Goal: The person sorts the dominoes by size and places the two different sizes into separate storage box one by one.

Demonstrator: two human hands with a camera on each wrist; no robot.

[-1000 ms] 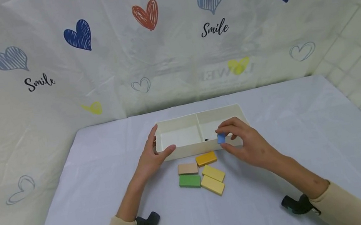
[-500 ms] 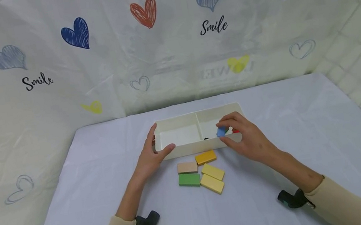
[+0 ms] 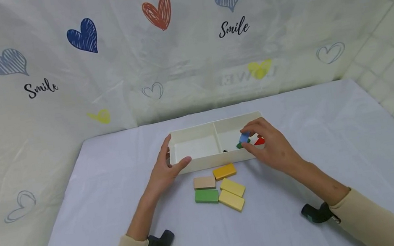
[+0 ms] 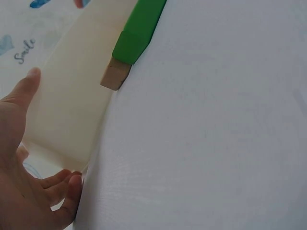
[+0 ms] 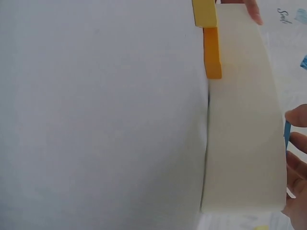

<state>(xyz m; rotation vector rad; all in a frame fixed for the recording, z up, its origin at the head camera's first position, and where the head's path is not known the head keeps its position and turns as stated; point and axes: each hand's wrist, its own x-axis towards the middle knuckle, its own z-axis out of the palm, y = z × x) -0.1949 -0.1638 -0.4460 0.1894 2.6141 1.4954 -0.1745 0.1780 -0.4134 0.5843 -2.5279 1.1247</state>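
A white two-compartment box (image 3: 203, 163) stands on the table, a divider near its middle. My left hand (image 3: 163, 174) grips its left end, thumb at the front rim and fingers round the end wall. Over the right compartment, my right hand (image 3: 272, 145) pinches a small blue block (image 3: 244, 138) between thumb and fingertips. Beneath it inside that compartment are green pieces (image 3: 239, 145) and red pieces (image 3: 259, 141), partly hidden by the right hand and front wall. In the right wrist view only a thin edge of the blue block (image 5: 287, 132) shows.
In front of the box lie an orange block (image 3: 224, 172), a tan block (image 3: 204, 182), a green block (image 3: 206, 196) and two pale yellow blocks (image 3: 232, 187). A small dark piece (image 3: 225, 151) shows by the divider. A printed curtain (image 3: 191, 56) hangs behind the table.
My right hand has moved slightly right and back with the blue block, from the front wall to over the right compartment. Green and red pieces have come into sight. My left hand stays put.
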